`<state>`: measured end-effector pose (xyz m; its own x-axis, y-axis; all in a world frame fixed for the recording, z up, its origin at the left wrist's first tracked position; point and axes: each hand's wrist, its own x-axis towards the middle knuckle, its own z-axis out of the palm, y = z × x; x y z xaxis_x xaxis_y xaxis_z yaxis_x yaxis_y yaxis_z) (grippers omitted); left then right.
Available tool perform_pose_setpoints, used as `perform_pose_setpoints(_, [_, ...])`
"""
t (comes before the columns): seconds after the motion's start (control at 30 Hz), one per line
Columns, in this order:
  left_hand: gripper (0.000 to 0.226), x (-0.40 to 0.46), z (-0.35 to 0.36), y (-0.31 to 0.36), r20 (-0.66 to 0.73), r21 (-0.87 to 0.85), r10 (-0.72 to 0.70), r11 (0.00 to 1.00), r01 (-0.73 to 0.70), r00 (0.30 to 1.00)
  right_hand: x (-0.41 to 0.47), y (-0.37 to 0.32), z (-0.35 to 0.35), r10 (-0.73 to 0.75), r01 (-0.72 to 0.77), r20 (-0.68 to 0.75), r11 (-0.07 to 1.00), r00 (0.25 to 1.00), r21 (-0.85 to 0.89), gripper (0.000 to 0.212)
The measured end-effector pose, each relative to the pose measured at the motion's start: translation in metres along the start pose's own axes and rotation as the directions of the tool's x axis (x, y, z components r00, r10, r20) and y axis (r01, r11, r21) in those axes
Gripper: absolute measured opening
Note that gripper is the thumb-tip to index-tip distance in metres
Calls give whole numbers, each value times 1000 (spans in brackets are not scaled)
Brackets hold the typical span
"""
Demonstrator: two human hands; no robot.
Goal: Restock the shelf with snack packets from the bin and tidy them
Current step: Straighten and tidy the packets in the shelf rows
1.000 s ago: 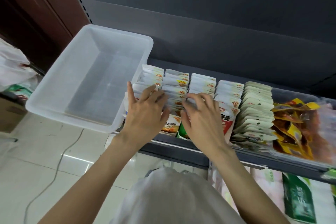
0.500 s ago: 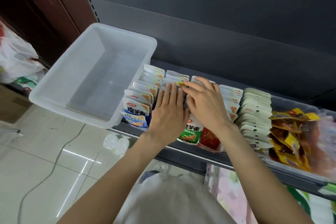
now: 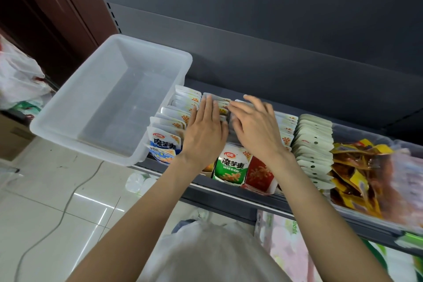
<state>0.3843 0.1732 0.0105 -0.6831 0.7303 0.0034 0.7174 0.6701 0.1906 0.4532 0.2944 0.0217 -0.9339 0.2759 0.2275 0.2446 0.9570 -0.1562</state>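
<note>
Rows of small snack packets stand upright on the dark shelf [image 3: 229, 192]: a blue-fronted row [image 3: 163, 144] at the left, a green-fronted row [image 3: 231, 165] and a red-fronted row [image 3: 259, 173] in the middle. My left hand [image 3: 204, 130] lies flat with straight fingers on the tops of a middle row. Beside it, my right hand [image 3: 254, 126] rests with spread fingers on the tops of the neighbouring row. The clear plastic bin [image 3: 68, 107] sits empty on the shelf's left end, overhanging the front edge.
A row of plain white packets [image 3: 313, 144] stands right of my hands, then a clear tray of yellow-brown packets [image 3: 359, 167]. White plastic bags [image 3: 18, 78] lie at the far left. A cable [image 3: 61, 210] runs over the tiled floor. More goods fill the shelf below.
Both hands have slid from the front of the packet rows toward the back of the shelf, pressing along the tops. The front packets of the rows now show.
</note>
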Motion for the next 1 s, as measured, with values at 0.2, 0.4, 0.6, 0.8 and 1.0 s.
perform_pose_setpoints(0.2, [56, 2, -7, -1, -9, -24, 5, 1000, -5, 1000, 4, 0, 0, 7, -7, -22, 1000, 1000, 3, 36])
perform_pose_setpoints(0.4, [57, 15, -5, -9, 59, 123, 72, 989, -79, 996, 7, -4, 5, -23, 22, 36, 1000, 999, 8, 39])
perform_pose_setpoints(0.6, [51, 9, -17, -5, 41, 124, 153, 980, -157, 987, 2, -3, 2, -22, 18, 95, 999, 995, 44, 44])
perform_pose_setpoints(0.8, [69, 21, -4, -5, -23, -13, 153, 988, -154, 988, 5, 1, -2, -12, 7, 163, 999, 986, 34, 49])
perform_pose_setpoints(1.0, [76, 23, 4, -5, -43, -38, 122, 992, -124, 992, 3, 3, -3, -11, -6, 213, 997, 977, 77, 49])
